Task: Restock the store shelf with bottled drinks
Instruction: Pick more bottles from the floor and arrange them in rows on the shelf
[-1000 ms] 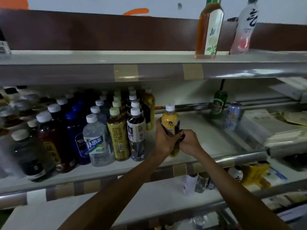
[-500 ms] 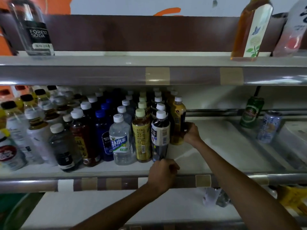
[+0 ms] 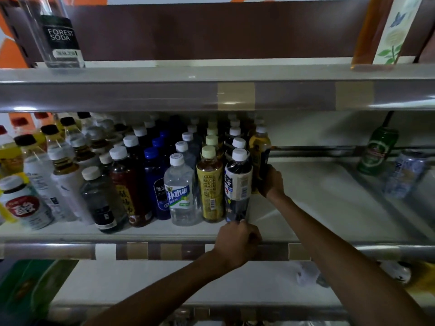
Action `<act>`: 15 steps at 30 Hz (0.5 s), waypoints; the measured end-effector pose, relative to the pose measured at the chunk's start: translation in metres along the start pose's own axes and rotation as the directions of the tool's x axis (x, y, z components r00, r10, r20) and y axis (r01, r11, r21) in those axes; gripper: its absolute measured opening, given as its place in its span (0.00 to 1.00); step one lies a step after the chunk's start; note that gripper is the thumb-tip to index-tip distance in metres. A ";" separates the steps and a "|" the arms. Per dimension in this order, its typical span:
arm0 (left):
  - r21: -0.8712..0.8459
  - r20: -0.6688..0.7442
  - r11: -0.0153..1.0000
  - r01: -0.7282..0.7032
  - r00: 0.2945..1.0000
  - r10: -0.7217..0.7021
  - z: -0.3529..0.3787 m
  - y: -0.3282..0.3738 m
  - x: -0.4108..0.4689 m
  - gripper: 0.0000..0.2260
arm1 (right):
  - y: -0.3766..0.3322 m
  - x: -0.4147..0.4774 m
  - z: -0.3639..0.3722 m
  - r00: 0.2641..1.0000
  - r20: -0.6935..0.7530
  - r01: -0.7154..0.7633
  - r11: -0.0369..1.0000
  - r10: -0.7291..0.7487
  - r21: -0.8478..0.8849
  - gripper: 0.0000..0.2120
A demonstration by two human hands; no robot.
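From the head view, the middle shelf (image 3: 329, 208) is packed on its left half with rows of bottled drinks, and the row's right edge ends at a yellow bottle (image 3: 260, 149) with a white cap. The right hand (image 3: 270, 182) is clamped round that bottle's lower body, which stands upright and pressed against the dark tea bottle (image 3: 237, 182) just in front of it.

The left hand (image 3: 237, 241) sits at the shelf's front rail (image 3: 47, 251), fingers curled, right below the dark tea bottle's base. Whether it grips the rail or anything else I cannot tell.

To the right of the yellow bottle the shelf floor lies bare and wide, as far as a green can (image 3: 376, 151) and a blue-white can (image 3: 407, 175) near the back right.

The upper shelf (image 3: 141, 74) hangs low over the caps, leaving only a narrow gap. On it stand a clear soda bottle (image 3: 58, 36) at the left and an amber bottle (image 3: 381, 31) at the right, well apart.
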State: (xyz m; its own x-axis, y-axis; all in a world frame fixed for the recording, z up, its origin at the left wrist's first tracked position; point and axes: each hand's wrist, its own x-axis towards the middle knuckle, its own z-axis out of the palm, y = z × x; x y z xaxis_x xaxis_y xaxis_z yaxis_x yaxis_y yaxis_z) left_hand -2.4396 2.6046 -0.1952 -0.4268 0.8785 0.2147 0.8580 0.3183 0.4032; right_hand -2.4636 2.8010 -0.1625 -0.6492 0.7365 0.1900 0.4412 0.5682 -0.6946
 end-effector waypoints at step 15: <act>0.040 0.043 0.999 -0.029 0.999 0.027 0.000 -0.001 0.014 0.16 | 0.018 -0.023 -0.028 0.974 0.188 -0.116 0.992 0.124 -0.051 0.38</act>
State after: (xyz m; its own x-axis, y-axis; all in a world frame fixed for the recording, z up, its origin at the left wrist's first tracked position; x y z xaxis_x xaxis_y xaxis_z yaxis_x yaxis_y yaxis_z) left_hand -2.4464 2.6170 -0.1928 -0.3908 0.9013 0.1870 0.8806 0.3069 0.3611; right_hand -2.4234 2.8044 -0.1595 -0.6947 0.7186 -0.0313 0.5446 0.4970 -0.6756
